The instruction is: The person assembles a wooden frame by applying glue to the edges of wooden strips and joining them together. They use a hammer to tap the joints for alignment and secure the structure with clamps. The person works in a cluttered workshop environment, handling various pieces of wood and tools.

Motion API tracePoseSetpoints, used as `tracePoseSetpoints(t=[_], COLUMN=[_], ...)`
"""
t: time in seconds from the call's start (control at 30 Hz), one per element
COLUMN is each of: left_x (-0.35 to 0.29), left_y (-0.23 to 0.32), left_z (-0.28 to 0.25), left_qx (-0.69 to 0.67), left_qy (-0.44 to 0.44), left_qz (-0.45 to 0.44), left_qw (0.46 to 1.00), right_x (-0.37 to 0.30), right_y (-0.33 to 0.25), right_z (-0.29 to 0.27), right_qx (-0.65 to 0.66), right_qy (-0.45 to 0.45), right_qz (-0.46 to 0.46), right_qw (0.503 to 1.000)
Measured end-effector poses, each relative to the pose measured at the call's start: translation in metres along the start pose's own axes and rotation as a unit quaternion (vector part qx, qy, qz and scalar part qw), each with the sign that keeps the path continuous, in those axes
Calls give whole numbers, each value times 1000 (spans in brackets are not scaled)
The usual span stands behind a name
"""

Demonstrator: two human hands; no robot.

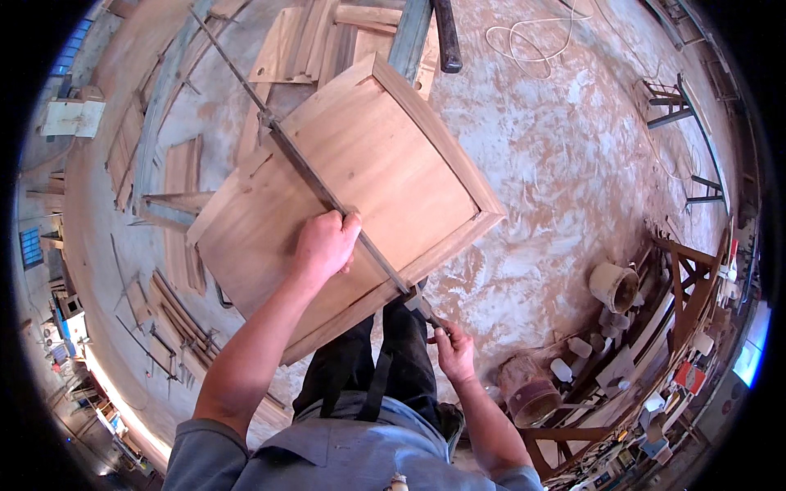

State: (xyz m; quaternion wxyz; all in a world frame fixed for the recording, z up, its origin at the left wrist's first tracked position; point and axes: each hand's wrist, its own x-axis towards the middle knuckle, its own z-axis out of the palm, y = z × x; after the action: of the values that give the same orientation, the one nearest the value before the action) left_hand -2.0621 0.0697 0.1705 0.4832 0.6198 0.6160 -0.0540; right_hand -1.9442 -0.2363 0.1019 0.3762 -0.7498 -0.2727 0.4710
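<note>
A framed wooden panel (393, 147), like a cabinet door, lies in front of me, turned at an angle. Across its face runs a long metal bar clamp (315, 182); one end reaches beyond the panel's far left edge. My left hand (327, 244) is wrapped round the clamp's bar near the middle of the panel. At the near edge sits the clamp's screw end (416, 303). My right hand (453, 350) has its fingers closed on the handle there. What holds the panel up from below is mostly hidden.
Wooden boards (304, 45) lie beyond the panel, beside a dark metal bar (447, 37). More strips of wood (180, 327) rest on the floor at left. At right are a white bucket (612, 286), a dusty tub (532, 397), a wooden rack (686, 286) and a loose cord (536, 53).
</note>
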Motion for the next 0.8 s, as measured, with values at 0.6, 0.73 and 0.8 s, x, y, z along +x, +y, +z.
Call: tracePoseSetpoints(t=[0.6, 0.73, 0.8], left_x=[10, 4, -5], left_y=[-22, -25, -28], left_z=[4, 5, 5], left_qx=[71, 73, 38], left_qy=[9, 82, 107], left_qz=[121, 154, 169], left_qw=[990, 982, 979], right_x=[0, 0, -2], right_y=[29, 1, -10], right_z=[-8, -6, -10], right_qx=[272, 181, 257], right_qy=[-10, -17, -81], right_qz=[129, 146, 187], right_qw=[954, 972, 945])
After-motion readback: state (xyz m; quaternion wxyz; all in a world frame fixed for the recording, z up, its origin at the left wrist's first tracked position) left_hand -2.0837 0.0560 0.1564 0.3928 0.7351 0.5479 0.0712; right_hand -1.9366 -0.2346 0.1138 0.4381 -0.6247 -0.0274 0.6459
